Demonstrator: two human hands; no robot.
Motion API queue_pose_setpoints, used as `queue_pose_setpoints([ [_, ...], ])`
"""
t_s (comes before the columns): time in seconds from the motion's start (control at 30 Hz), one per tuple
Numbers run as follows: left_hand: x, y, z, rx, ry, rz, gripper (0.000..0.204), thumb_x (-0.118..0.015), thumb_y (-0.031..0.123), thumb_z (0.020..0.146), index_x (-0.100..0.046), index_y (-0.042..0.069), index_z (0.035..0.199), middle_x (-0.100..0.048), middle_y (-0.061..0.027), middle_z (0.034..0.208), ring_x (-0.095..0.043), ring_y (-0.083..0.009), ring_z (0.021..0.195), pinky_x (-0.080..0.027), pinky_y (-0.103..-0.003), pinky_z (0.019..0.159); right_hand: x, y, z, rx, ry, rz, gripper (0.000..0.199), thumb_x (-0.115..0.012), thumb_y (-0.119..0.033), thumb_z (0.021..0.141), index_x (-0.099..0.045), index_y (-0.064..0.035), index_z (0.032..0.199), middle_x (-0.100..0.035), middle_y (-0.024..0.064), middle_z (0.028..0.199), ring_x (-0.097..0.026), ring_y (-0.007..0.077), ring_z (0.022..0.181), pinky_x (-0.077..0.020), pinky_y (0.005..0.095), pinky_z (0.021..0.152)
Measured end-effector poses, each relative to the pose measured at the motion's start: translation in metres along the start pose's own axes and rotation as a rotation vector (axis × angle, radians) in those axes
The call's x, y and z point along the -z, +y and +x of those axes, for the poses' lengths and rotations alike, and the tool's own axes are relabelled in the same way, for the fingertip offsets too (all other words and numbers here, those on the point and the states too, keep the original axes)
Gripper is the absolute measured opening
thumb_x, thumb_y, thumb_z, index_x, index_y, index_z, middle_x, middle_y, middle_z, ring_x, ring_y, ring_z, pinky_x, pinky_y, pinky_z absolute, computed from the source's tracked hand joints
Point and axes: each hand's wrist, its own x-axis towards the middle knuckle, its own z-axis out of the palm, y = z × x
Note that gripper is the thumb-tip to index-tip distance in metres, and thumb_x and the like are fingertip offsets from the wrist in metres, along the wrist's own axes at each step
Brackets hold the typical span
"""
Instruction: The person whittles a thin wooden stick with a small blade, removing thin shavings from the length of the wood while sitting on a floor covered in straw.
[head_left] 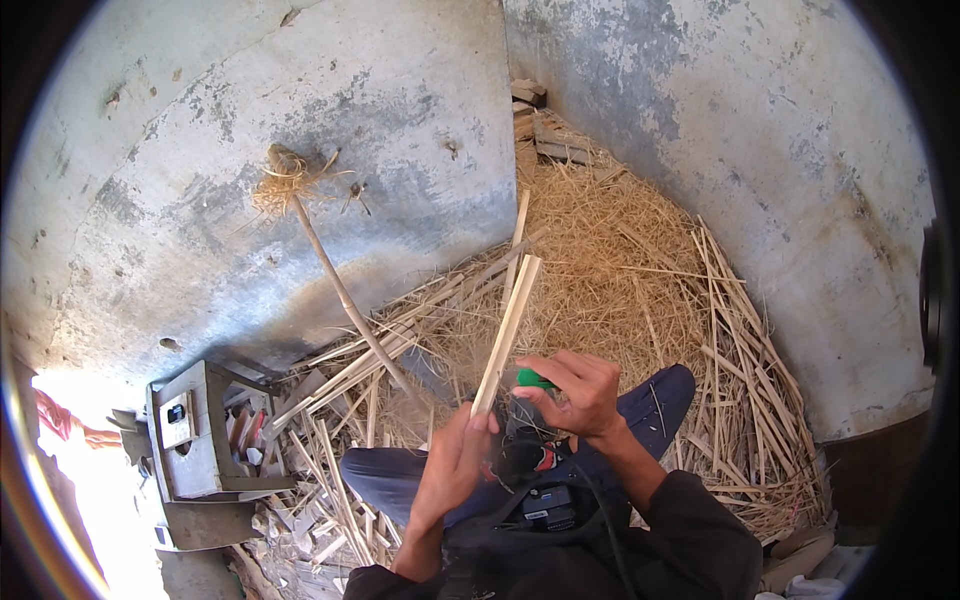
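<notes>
My left hand [456, 466] is closed around the lower end of a pale split wooden strip [509, 325], which looks like bamboo. The strip slants up and away, with its far end free above the shavings. Just right of it, my right hand [580, 392] grips a tool with a green handle [533, 378] between thumb and fingers. What blade or tip the tool has, I cannot make out. The green end is close to the strip, and I cannot tell whether they touch. Both hands are over my crossed legs [655, 405].
A heap of curly shavings [610, 260] fills the corner, with long strips [745, 370] piled along the right wall. A stick [345, 295] with a fibre-wrapped head leans on the left wall [400, 120]. At left stands a worn wooden box [190, 440] holding small items.
</notes>
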Motion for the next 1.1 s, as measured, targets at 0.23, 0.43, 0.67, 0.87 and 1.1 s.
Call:
queue_pose_setpoints([
  [0.23,0.003,-0.003,-0.003,0.014,-0.021,0.072,0.029,-0.043,0.023,0.116,-0.060,0.001,0.106,-0.050,-0.0014,0.071,-0.054,-0.0098,0.058,-0.049,-0.029,0.052,0.003,0.000,0.001,-0.018,0.011,-0.006,0.032,-0.083,-0.041,0.088,-0.082,-0.0135,0.105,-0.068,0.0028,0.071,-0.063,0.0211,0.055,-0.0473,0.0346,0.050],
  [0.43,0.005,-0.006,-0.008,0.044,-0.029,0.085,0.029,-0.044,0.023,0.115,-0.060,0.001,0.106,-0.051,-0.0019,0.072,-0.053,-0.0107,0.060,-0.050,-0.030,0.055,0.001,0.005,0.003,-0.053,0.058,0.018,0.031,-0.084,-0.038,0.088,-0.082,-0.0117,0.105,-0.070,0.0042,0.073,-0.063,0.0215,0.055,-0.0469,0.0348,0.050],
  [0.67,0.001,-0.022,-0.020,0.053,-0.043,-0.024,0.033,-0.042,0.030,0.117,-0.058,0.007,0.101,-0.045,0.0067,0.071,-0.038,-0.0025,0.057,-0.030,-0.023,0.051,0.003,0.029,0.015,-0.167,0.125,0.026,0.029,-0.083,-0.033,0.092,-0.081,-0.0077,0.105,-0.072,0.0081,0.076,-0.068,0.0222,0.060,-0.0492,0.0344,0.053],
  [0.87,0.015,-0.024,-0.041,0.056,-0.280,0.162,0.031,-0.044,0.023,0.116,-0.062,0.002,0.102,-0.051,0.0002,0.072,-0.051,-0.0096,0.065,-0.044,-0.028,0.058,0.029,0.102,0.028,-0.566,0.306,-0.084,0.041,-0.071,-0.043,0.102,-0.080,-0.0036,0.110,-0.066,0.0074,0.069,-0.058,0.0162,0.057,-0.0416,0.0346,0.053],
  [1.1,0.028,-0.045,-0.032,0.237,-0.053,-0.265,0.031,-0.040,0.031,0.118,-0.055,0.007,0.109,-0.040,0.0055,0.071,-0.036,-0.0029,0.051,-0.030,-0.021,0.044,0.016,0.091,0.006,-0.553,0.044,0.097,0.042,-0.069,-0.042,0.104,-0.074,-0.0020,0.116,-0.062,0.0038,0.073,-0.054,0.0145,0.063,-0.0407,0.0322,0.057],
])
